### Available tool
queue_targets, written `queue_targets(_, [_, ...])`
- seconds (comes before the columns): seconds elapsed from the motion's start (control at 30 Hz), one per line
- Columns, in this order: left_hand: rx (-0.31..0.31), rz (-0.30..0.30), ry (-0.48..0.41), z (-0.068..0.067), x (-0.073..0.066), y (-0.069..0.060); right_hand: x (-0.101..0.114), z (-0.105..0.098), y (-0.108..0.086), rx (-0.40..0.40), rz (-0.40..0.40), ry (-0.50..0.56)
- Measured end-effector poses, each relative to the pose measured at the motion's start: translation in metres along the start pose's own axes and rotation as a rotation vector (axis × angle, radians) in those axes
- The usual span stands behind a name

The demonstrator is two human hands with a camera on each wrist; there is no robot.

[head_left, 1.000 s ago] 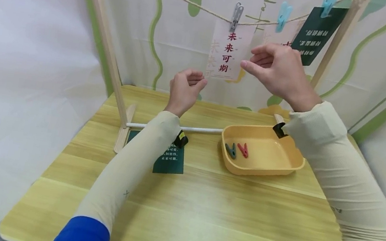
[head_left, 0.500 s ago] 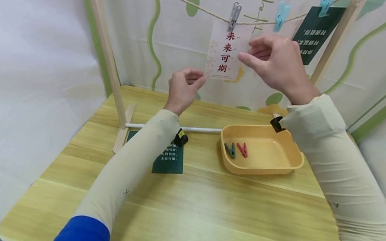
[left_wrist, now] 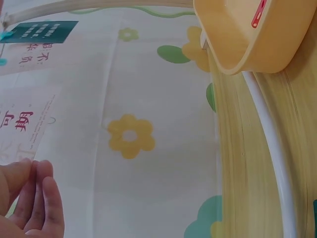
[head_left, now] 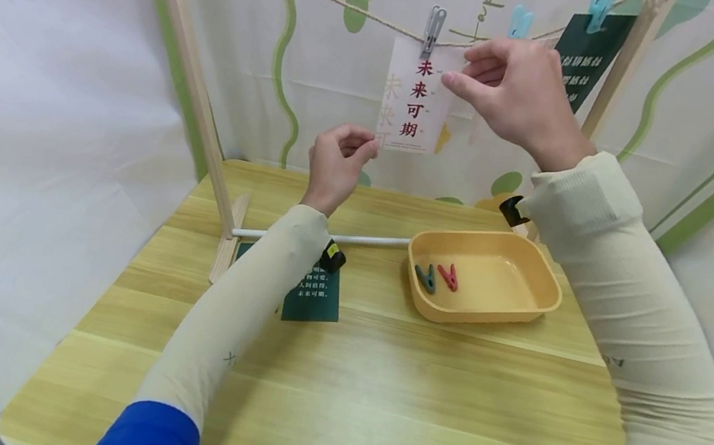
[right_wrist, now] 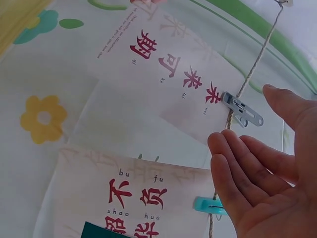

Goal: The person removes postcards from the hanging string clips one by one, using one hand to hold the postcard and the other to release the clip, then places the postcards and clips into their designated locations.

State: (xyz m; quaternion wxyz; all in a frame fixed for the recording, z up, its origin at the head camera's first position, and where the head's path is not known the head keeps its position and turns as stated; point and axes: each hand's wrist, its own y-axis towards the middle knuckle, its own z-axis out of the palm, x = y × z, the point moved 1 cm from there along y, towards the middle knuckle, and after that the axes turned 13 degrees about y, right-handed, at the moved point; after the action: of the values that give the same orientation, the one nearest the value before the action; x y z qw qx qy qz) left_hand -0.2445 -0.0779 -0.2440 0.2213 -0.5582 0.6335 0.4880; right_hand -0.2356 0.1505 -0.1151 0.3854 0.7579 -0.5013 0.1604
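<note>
A pale card with red characters (head_left: 415,108) hangs from the rope under a grey clip (head_left: 433,32). The left hand (head_left: 337,167) pinches its lower left corner between thumb and fingers, as the left wrist view also shows at the card (left_wrist: 20,124). Beside the card's upper right edge is the right hand (head_left: 521,97); in the right wrist view this hand (right_wrist: 267,168) has thumb and fingers apart, holding nothing, near the grey clip (right_wrist: 242,109). A second pale card (right_wrist: 133,193) hangs under a light blue clip (right_wrist: 209,205), largely hidden behind the right hand in the head view.
A dark green card (head_left: 593,54) hangs by the right post (head_left: 630,63). On the table (head_left: 370,409) stand a yellow tray (head_left: 488,315) with a dark clip (head_left: 426,279) and a red clip (head_left: 449,276), a white rod (head_left: 371,241) and another green card (head_left: 313,304), partly under the left arm.
The right hand has moved up and slightly left, closer to the rope and grey clip. The left hand has shifted slightly left, with the card's corner between its fingers.
</note>
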Motion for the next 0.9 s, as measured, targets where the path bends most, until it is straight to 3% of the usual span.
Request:
queue_targets(0.33, [0.002,0.003,-0.002,-0.004,-0.002,0.001,0.008,-0.005,0.012,-0.014,0.022,0.013])
queue_targets(0.9, [0.004,0.037,-0.022,-0.008,0.001,0.001,0.026,-0.007,0.029,-0.033,0.017,-0.079])
